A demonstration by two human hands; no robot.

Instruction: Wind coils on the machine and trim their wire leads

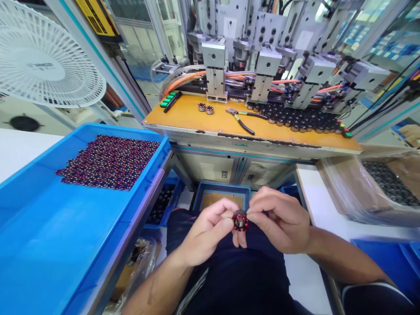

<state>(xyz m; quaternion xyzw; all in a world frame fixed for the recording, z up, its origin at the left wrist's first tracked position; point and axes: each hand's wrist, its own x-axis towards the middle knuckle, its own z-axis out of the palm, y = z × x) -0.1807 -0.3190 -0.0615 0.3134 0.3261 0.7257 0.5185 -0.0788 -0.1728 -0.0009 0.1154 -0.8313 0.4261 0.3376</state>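
Note:
A small ring-shaped motor stator (240, 222) with red wire windings and a dark rim is held up above my lap. My left hand (210, 229) pinches its left side between thumb and fingers, with other fingertips showing underneath. My right hand (280, 218) is closed at the stator's right edge, thumb and index finger pressed together there. Whether those fingertips grip the rim or a thin wire end is too small to tell.
A blue tray (36, 214) at left holds rows of red-wound stators (111, 162). On the orange bench (183, 118) lie pliers (243, 118), two loose stators (205, 108) and many dark parts (295, 116), below a machine. A fan (42, 61) stands at left, a lined carton (348, 179) at right.

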